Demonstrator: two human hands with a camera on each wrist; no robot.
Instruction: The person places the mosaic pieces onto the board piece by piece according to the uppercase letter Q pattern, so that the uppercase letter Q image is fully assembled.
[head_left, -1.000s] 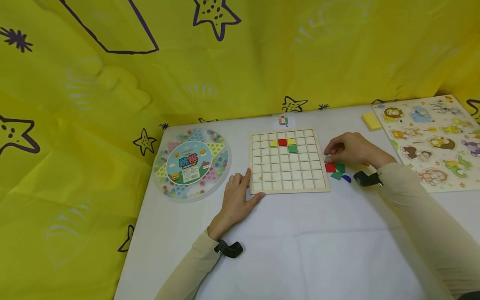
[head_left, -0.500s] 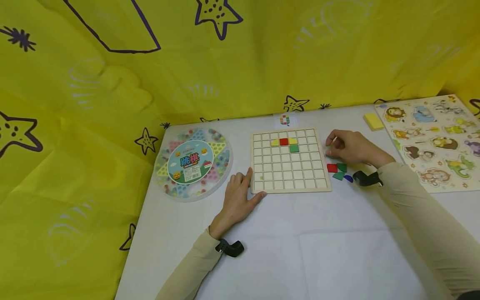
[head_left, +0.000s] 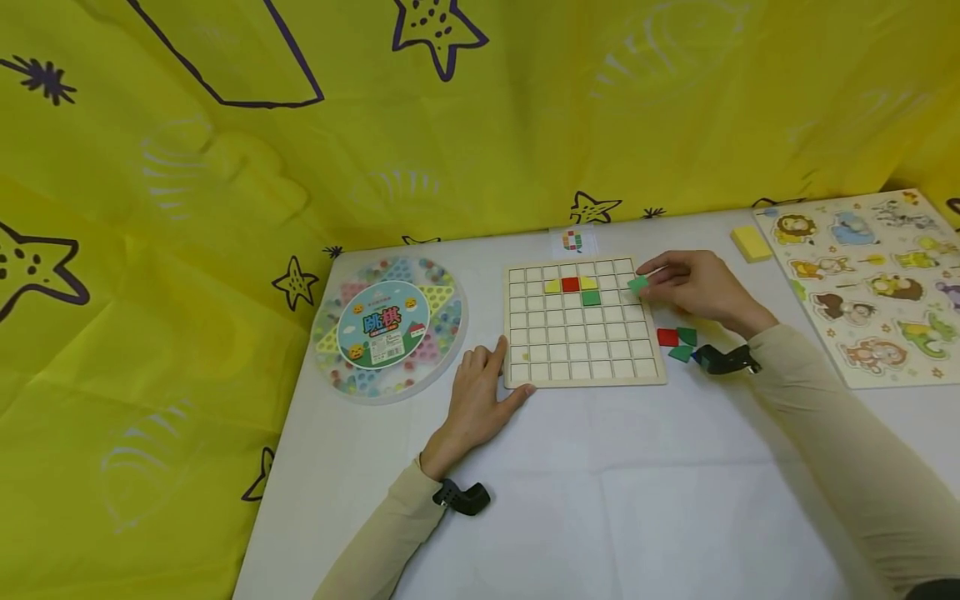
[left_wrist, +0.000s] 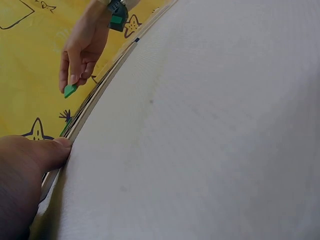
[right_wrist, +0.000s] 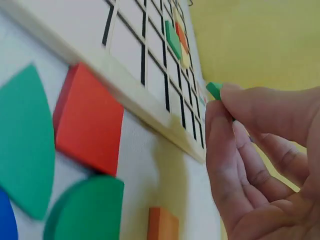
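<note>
A wooden grid board [head_left: 570,333] holds two yellow pieces, a red square [head_left: 570,284] and a green square [head_left: 591,297] near its top. My left hand [head_left: 477,403] rests at the board's lower left corner, thumb on the front edge and fingers along the left side. Between thumb and finger my right hand [head_left: 701,287] pinches a green piece [head_left: 637,284], raised at the board's right edge; the right wrist view shows this green piece [right_wrist: 214,90] at the fingertips. Below that hand lie a red piece [head_left: 667,337] and green pieces [head_left: 686,336] on the table.
A round marble game box [head_left: 384,325] lies left of the board. Behind the board is a small pattern card [head_left: 573,242]. To the right are a yellow block [head_left: 751,244] and an animal puzzle board [head_left: 873,308]. An orange piece [right_wrist: 163,225] shows in the right wrist view.
My right hand has lifted the green piece from beside the board and moved it up and left to the board's right edge. My left hand stays at the corner.
</note>
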